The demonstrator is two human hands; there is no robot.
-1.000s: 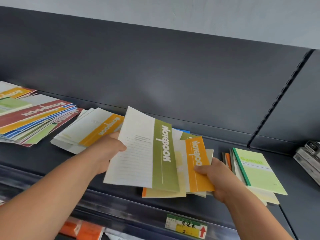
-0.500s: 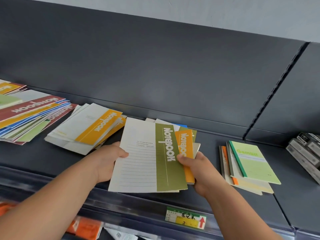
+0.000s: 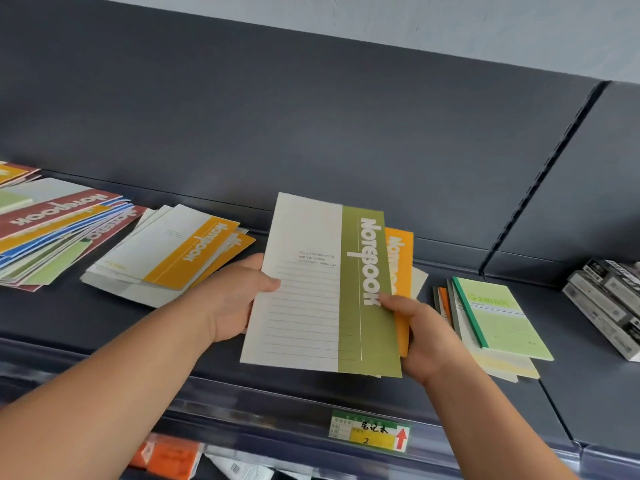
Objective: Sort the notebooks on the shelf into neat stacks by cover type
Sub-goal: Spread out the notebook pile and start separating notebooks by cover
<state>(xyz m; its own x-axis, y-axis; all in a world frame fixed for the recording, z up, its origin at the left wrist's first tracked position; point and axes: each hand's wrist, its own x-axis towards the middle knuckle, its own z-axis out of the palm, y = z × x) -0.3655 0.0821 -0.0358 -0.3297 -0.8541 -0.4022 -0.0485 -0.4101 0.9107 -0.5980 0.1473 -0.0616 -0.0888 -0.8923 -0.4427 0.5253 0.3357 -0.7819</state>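
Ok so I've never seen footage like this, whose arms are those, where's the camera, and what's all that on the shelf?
No machine here: these are a person's bare arms, filmed by one wide-angle camera worn on the head, looking forward and down, so the arms enter from the bottom edge. The left hand and right hand both have a grip on a small bundle of notebooks above a dark shelf; the top one is a green-banded notebook, with an orange-banded notebook showing behind it. On the shelf lie a mixed pile at far left, a stack of orange-banded notebooks beside it, a pale green notebook stack to the right, and dark boxes at the far right. A price label sits on the shelf's front edge.
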